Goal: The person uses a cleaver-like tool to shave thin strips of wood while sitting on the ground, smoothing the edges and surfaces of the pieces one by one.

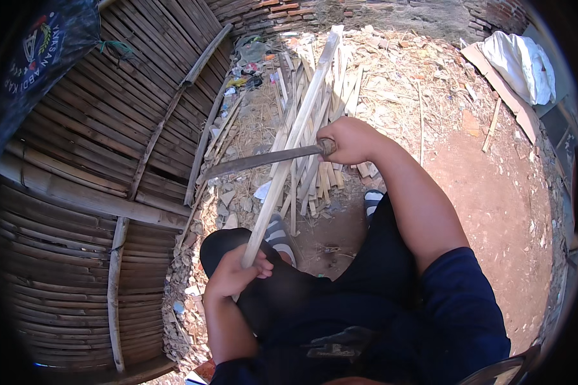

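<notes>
A long pale wooden strip [293,138] slants from my lap up and away over the wood pile. Around its near end, by my left knee, my left hand [237,271] is closed. My right hand [351,141] grips the handle of a machete [263,160]. Its dark blade points left and lies across the strip at about mid-length. Whether the blade touches the wood or hangs just over it I cannot tell. Below the strip, a heap of cut wooden slats [324,176] lies on the ground beyond my feet.
A bamboo slat wall [64,135] stands close on the left, with a dark printed sheet [51,45] hung on it. Wood chips and litter cover the ground ahead. A brick wall [392,16] closes the far side. At far right lies a white sack [520,67] beside a brown board [501,90].
</notes>
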{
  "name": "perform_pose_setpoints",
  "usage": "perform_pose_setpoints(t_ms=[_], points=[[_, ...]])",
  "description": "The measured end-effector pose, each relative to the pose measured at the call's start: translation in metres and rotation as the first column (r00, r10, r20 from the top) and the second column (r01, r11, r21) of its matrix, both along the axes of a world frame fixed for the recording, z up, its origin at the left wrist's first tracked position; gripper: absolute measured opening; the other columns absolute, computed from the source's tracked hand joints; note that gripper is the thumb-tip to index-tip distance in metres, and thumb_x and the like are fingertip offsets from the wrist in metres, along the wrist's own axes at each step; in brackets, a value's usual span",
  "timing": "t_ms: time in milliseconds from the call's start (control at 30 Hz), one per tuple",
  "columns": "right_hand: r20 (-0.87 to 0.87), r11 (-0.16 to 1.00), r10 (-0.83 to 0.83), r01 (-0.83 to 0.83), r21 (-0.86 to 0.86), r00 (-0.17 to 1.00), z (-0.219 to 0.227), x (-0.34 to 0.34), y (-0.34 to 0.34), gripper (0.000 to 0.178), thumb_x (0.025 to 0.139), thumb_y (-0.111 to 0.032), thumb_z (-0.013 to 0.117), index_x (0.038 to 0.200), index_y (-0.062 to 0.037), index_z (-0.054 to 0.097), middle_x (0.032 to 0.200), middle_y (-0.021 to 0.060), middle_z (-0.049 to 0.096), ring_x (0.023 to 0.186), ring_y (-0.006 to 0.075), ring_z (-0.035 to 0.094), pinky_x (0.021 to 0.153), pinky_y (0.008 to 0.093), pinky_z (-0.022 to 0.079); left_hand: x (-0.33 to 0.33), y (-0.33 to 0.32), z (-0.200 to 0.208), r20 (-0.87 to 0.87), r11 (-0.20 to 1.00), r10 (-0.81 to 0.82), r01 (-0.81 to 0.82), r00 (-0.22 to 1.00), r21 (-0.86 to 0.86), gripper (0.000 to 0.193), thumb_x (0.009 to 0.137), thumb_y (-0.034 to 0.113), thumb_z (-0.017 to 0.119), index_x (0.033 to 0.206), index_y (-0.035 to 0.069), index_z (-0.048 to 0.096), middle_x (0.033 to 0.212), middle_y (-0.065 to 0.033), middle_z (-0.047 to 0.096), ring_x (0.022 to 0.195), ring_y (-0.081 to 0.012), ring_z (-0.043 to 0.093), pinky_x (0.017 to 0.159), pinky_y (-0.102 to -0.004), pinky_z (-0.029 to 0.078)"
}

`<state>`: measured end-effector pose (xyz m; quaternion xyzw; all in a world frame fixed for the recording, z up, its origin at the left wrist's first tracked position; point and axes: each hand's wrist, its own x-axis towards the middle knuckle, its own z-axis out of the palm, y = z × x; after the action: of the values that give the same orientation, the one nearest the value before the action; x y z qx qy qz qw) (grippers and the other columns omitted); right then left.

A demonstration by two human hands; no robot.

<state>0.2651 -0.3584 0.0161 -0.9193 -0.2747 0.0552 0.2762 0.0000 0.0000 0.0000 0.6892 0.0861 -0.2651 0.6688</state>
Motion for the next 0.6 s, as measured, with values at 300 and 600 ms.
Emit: perform_pose_setpoints(t_ms=[300, 600], points=[[0.147, 0.979, -0.173, 0.154, 0.131, 0.974, 0.021, 0.008, 0.0, 0.036, 0.085, -0.037, 0.08, 0.102, -0.0057, 0.073, 0.089, 0.0205, 0.073, 0.088, 0.0391, 0.072, 0.079, 0.0487, 0.056, 0.021, 0.003, -0.012, 0.093, 0.999, -0.008, 0.012, 0.996, -0.052, 0.037, 0.085, -0.016, 0.05, 0.12, -0.005, 0.056, 0.107, -0.0215, 0.072, 0.098, -0.0301, 0.075, 0.09, -0.0427, 0.061], [0.023, 0.998, 0.063, -0.063, 0.005, 0.998, 0.014, 0.008, 0.009, 0.034, 0.082, -0.035, 0.081, 0.099, -0.0075, 0.073, 0.09, 0.0201, 0.073, 0.089, 0.0392, 0.071, 0.08, 0.0483, 0.056, 0.017, 0.003, -0.011, 0.074, 1.0, -0.012, 0.013, 0.997, -0.015, 0.036, 0.087, -0.015, 0.053, 0.121, -0.004, 0.057, 0.108, -0.0208, 0.072, 0.099, -0.03, 0.075, 0.09, -0.0422, 0.061]])
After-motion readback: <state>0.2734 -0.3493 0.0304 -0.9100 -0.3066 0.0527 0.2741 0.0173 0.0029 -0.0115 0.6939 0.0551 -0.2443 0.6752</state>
